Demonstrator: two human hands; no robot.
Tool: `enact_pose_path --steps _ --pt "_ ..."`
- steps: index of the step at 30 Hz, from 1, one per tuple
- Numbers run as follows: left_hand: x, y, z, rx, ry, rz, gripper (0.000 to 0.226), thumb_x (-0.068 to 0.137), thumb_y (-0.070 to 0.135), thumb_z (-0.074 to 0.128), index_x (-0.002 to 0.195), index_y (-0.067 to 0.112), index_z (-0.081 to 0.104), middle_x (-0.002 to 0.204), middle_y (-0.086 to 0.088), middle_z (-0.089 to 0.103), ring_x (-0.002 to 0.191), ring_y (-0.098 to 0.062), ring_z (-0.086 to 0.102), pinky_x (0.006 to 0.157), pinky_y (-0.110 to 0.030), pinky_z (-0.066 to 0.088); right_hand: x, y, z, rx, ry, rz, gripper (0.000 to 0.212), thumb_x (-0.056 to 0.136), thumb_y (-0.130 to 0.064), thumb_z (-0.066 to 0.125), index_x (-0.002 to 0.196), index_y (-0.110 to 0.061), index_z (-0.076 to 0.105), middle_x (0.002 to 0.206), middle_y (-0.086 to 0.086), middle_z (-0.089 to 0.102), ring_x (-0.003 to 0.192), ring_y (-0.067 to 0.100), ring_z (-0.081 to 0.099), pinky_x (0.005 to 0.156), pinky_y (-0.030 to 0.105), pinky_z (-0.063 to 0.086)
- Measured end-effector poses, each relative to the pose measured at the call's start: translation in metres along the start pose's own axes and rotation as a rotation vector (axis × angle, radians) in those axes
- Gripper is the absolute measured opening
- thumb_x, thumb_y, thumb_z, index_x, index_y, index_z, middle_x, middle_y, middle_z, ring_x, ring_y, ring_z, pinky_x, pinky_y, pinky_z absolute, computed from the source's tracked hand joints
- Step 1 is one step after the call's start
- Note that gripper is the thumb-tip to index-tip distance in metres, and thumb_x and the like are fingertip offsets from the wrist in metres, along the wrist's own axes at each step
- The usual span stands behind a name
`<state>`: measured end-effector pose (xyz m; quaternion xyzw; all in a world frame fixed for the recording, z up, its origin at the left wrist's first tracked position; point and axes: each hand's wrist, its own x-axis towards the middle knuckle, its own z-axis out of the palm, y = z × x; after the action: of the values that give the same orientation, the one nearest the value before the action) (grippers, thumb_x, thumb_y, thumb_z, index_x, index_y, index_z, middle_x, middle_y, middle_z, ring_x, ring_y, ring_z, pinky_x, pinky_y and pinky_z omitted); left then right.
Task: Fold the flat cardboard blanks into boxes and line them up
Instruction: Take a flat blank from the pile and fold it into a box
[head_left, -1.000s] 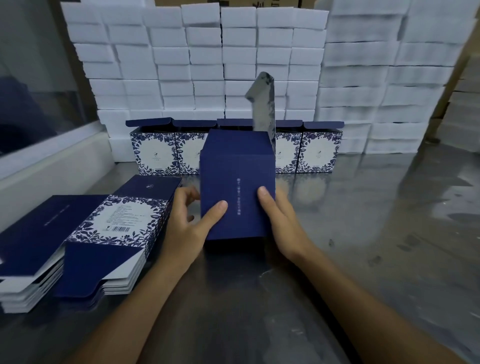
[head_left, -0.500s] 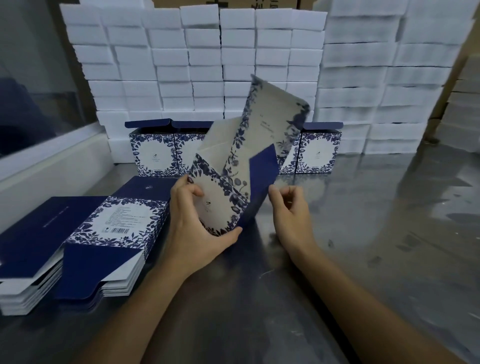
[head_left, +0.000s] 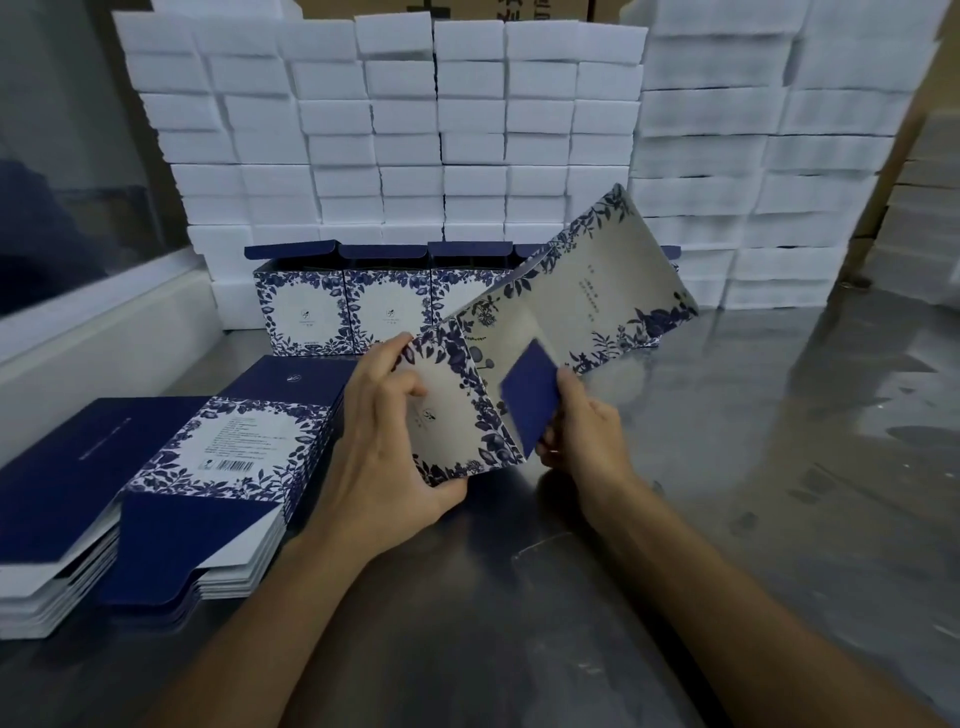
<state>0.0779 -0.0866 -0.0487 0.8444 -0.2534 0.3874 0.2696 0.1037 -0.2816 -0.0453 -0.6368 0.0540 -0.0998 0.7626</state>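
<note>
Blanks (head_left: 171, 483) lay stacked flat at the left of the metal table (head_left: 779, 467), blue panels and floral label panels uppermost, the pile many sheets thick; by that measure much of the folding was left to do. Just right of the stack, the left hand (head_left: 384, 457) gripped the near end of the box in progress (head_left: 519, 364), thumb curled under its lower corner and fingers wrapped over the top edge of a floral panel. The piece was held above the table, tilted, with a long floral panel reaching up and to the right and the sleeve not squared. A blue flap (head_left: 530, 405) stood at the near end, and the right hand (head_left: 582, 441) pinched it between curled fingers, apparently working it inward. I judged this box to be mid-fold, with its end flaps not closed. Behind, a row of finished boxes (head_left: 353, 306) stood side by side against the wall of white blocks (head_left: 415, 130), lids raised; three showed plainly, and more seemed to continue behind the held piece, though I could not count them.
</note>
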Motion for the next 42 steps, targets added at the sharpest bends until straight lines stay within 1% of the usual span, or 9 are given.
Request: enact_pose_path --steps 5,11,17,20,23,31,34,37,42 --pt "-0.001 0.002 -0.002 0.047 0.004 -0.008 0.09 0.051 0.039 0.09 0.118 0.017 0.035 0.153 -0.008 0.022 0.143 -0.027 0.025 0.092 -0.024 0.036 0.002 0.003 -0.004 -0.022 -0.01 -0.018 0.048 0.102 -0.016 0.045 0.056 -0.02 0.032 0.048 -0.003 0.028 0.049 0.015 0.022 0.04 0.021 0.024" --pt "-0.002 0.007 0.0 0.116 -0.021 -0.078 0.083 0.051 0.038 0.091 0.113 0.018 0.04 0.152 -0.009 0.024 0.141 -0.03 0.025 0.087 -0.039 0.047 -0.003 0.005 0.002 -0.153 -0.119 -0.069 0.053 0.103 -0.042 0.05 0.06 -0.012 0.044 0.051 0.003 0.034 0.042 0.012 0.029 0.043 0.021 0.028" --pt "-0.002 0.008 -0.002 0.137 -0.025 -0.101 0.081 0.05 0.039 0.092 0.11 0.02 0.041 0.152 -0.009 0.026 0.139 -0.032 0.028 0.087 -0.046 0.051 -0.005 0.005 0.007 -0.221 -0.125 -0.034 0.052 0.104 -0.023 0.046 0.054 -0.021 0.034 0.054 0.007 0.032 0.041 0.013 0.026 0.045 0.025 0.024" --pt "-0.002 0.009 -0.001 0.146 -0.021 -0.113 0.079 0.052 0.039 0.091 0.11 0.02 0.041 0.152 -0.008 0.024 0.14 -0.031 0.026 0.086 -0.049 0.054 -0.008 0.002 0.007 -0.183 -0.11 -0.023 0.057 0.103 -0.032 0.051 0.049 -0.022 0.036 0.053 0.007 0.033 0.041 0.013 0.027 0.044 0.024 0.026" --pt "-0.003 0.009 0.0 0.152 0.01 -0.161 0.079 0.052 0.04 0.091 0.108 0.022 0.039 0.151 -0.008 0.023 0.139 -0.032 0.026 0.087 -0.051 0.053 -0.016 -0.003 0.009 -0.164 -0.227 -0.007 0.069 0.101 -0.044 0.053 0.037 -0.022 0.04 0.043 -0.004 0.037 0.039 0.011 0.031 0.043 0.021 0.029" --pt "-0.003 0.01 0.002 0.201 0.042 -0.163 0.079 0.051 0.043 0.092 0.108 0.018 0.041 0.149 -0.012 0.027 0.136 -0.033 0.027 0.096 -0.055 0.048 -0.022 -0.006 0.015 -0.177 -0.299 -0.021 0.048 0.105 -0.018 0.041 0.057 -0.015 0.034 0.044 -0.002 0.029 0.044 0.014 0.022 0.046 0.026 0.023" --pt "-0.002 0.013 0.002 0.161 0.07 -0.142 0.077 0.056 0.043 0.088 0.111 0.017 0.042 0.148 -0.011 0.03 0.135 -0.031 0.03 0.102 -0.047 0.044 -0.02 -0.002 0.013 -0.192 -0.17 -0.054 0.048 0.104 -0.026 0.049 0.058 -0.011 0.048 0.044 -0.001 0.048 0.039 0.012 0.043 0.045 0.023 0.038" --pt "-0.001 0.018 0.0 0.091 0.116 -0.117 0.07 0.064 0.039 0.083 0.114 0.008 0.045 0.142 -0.013 0.037 0.131 -0.032 0.038 0.105 -0.035 0.036 -0.016 -0.001 0.011 -0.147 -0.108 -0.034 0.027 0.104 -0.028 0.048 0.085 -0.013 0.061 0.068 0.001 0.072 0.057 0.015 0.067 0.055 0.027 0.049" --pt "0.002 0.031 -0.001 -0.041 0.183 -0.061 0.058 0.08 0.043 0.065 0.116 0.0 0.047 0.128 -0.014 0.048 0.119 -0.032 0.047 0.105 -0.031 0.035 -0.01 0.003 0.008 -0.113 -0.107 -0.059 0.024 0.103 -0.012 0.044 0.104 -0.02 0.066 0.082 -0.006 0.077 0.068 0.014 0.071 0.054 0.027 0.054"
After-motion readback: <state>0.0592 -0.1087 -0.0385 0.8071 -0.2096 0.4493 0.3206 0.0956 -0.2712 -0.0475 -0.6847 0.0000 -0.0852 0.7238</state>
